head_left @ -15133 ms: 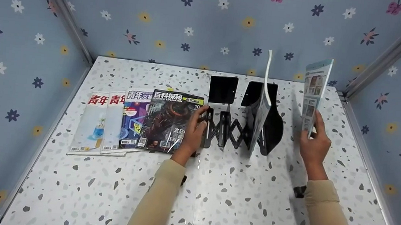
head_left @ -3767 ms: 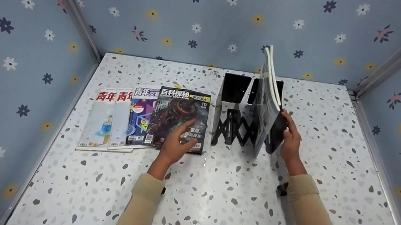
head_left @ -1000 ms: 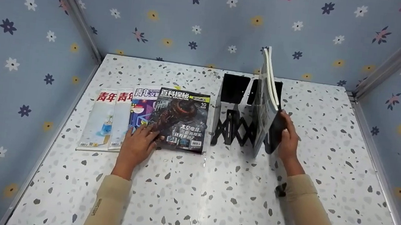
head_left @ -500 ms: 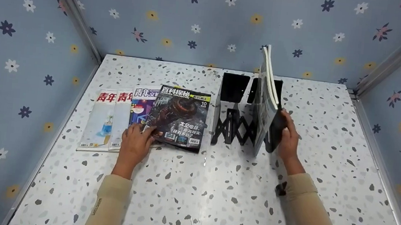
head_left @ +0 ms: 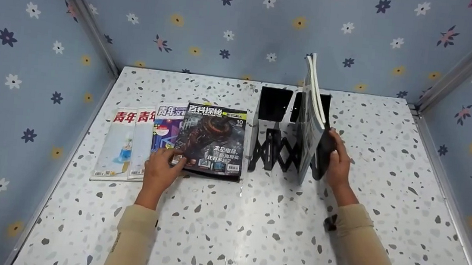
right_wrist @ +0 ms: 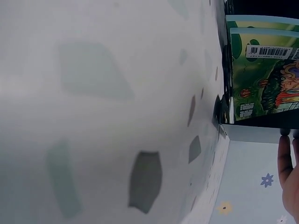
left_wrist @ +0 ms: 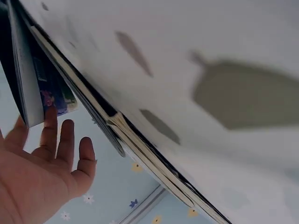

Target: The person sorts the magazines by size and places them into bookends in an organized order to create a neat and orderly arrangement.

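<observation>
My left hand (head_left: 161, 170) pinches the lower left corner of a black-covered magazine (head_left: 214, 137). Its lower edge is raised off the pile; in the left wrist view the lifted magazine (left_wrist: 28, 79) meets the fingertips. Beneath its left side lies a purple magazine (head_left: 166, 132), followed leftward by overlapping pale magazines (head_left: 115, 147). On the right, my right hand (head_left: 340, 164) rests straight fingers against the outer side panel of a black expandable book rack (head_left: 272, 149). Two magazines (head_left: 314, 109) stand upright in the rack, leaning together near that panel; the right wrist view shows their green back cover (right_wrist: 261, 70).
A white speckled table (head_left: 208, 242) carries everything. Blue flowered panels (head_left: 246, 29) enclose it at the back and both sides. The rack's left slots, behind the crossed links, hold no magazines.
The magazine once held in my right hand now stands in the rack, and that hand touches the rack's side. My left hand has moved to the pile and lifted the black magazine's corner.
</observation>
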Motion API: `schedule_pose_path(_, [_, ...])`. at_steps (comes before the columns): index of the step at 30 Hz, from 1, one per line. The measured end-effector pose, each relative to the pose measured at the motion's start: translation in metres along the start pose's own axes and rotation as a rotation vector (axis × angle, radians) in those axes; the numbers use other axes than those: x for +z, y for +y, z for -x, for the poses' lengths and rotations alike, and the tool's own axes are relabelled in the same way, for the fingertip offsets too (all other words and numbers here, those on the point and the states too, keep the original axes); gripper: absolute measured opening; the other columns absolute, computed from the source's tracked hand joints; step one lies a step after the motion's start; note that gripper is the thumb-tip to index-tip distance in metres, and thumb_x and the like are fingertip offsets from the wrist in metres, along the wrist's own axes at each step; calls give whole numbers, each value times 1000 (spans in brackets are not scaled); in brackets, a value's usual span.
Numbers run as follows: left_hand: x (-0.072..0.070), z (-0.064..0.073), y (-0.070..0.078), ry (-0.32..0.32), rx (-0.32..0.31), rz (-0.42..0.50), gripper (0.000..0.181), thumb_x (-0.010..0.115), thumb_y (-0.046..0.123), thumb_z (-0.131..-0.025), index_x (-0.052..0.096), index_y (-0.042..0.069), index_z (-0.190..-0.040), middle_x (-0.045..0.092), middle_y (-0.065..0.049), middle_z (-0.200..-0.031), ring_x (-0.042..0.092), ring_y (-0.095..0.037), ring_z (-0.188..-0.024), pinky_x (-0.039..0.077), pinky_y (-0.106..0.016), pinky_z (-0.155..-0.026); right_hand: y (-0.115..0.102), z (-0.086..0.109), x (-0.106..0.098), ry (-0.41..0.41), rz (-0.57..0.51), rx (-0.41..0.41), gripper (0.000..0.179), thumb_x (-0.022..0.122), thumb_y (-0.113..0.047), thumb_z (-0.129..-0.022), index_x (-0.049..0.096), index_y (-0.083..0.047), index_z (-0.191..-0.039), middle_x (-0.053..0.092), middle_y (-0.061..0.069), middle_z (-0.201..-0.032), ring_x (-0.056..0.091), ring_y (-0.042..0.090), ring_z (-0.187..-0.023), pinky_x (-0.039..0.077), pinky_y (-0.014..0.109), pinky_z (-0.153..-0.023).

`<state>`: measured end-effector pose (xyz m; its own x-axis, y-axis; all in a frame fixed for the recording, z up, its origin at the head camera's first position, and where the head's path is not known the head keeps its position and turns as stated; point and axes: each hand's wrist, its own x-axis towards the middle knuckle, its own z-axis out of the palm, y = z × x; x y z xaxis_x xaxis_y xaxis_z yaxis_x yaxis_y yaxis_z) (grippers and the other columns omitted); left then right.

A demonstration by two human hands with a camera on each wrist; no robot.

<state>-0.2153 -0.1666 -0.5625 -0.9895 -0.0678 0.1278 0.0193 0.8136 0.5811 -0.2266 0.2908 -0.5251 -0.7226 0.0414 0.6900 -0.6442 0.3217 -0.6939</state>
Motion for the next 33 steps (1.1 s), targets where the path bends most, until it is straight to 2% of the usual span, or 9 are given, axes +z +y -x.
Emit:
schedule_pose_path(4, [1,-3,5,-64,-94,112,27,59,36,-79,57,22,-102,54,0,-93,50,-18,-83,41,-37,-73,1,0,-1,-4,1,0,41,31,-4,-89,37,10,-127,36,26,-133,31,33,-127,20,28,-107])
schedule_pose_path(9, [3,-6,10,-139,-188,208,55,63,33,-73,42,17,-122,50,-4,-93,47,-19,-78,39,-33,-67,0,0,0,-8,-16,-9,41,31,-4,-89,36,11,-127,36,28,-132,30,34,-126,21,29,-106])
schedule_pose_path(12, [3,-7,12,-169,-233,255,66,64,32,-72,36,16,-130,50,-8,-100,48,-21,-86,41,-36,-73,1,0,1,-14,-41,-15,42,31,-10,-92,34,12,-127,35,29,-131,30,34,-126,23,29,-106])
schedule_pose_path(17, [1,-6,14,-212,-305,337,65,62,31,-75,34,18,-132,50,-13,-119,50,-25,-103,41,-41,-86,2,1,0,-6,-42,-12,43,32,-15,-93,35,12,-126,37,28,-131,32,32,-126,25,28,-104])
schedule_pose_path(24, [4,-3,17,-220,-297,494,73,58,39,-80,19,20,-139,35,-16,-136,43,-29,-117,43,-42,-87,1,0,-1,5,-3,-9,49,34,-25,-93,37,11,-126,38,28,-130,32,34,-125,24,32,-105])
schedule_pose_path(26, [5,-2,17,-195,-285,507,73,59,38,-80,21,20,-139,44,-16,-128,49,-27,-108,45,-39,-80,2,0,-1,9,3,-8,54,34,-32,-93,38,11,-125,38,28,-130,32,35,-125,23,31,-105])
schedule_pose_path(29, [6,0,17,-160,-292,520,70,62,31,-78,26,19,-136,57,-12,-97,55,-19,-79,46,-31,-64,2,0,0,8,2,-14,56,34,-34,-93,37,11,-125,38,29,-129,31,37,-125,22,29,-106])
schedule_pose_path(31, [6,1,16,-144,-306,528,70,64,27,-75,29,18,-135,54,-7,-76,50,-15,-62,42,-28,-54,2,0,0,6,4,-14,55,34,-33,-93,37,11,-125,38,29,-130,31,38,-125,22,29,-106])
schedule_pose_path(33, [4,3,16,-144,-332,541,70,66,24,-73,30,18,-133,51,-5,-70,47,-14,-55,40,-27,-49,2,0,1,5,13,-9,53,33,-31,-93,38,10,-126,38,28,-130,31,36,-125,22,29,-106])
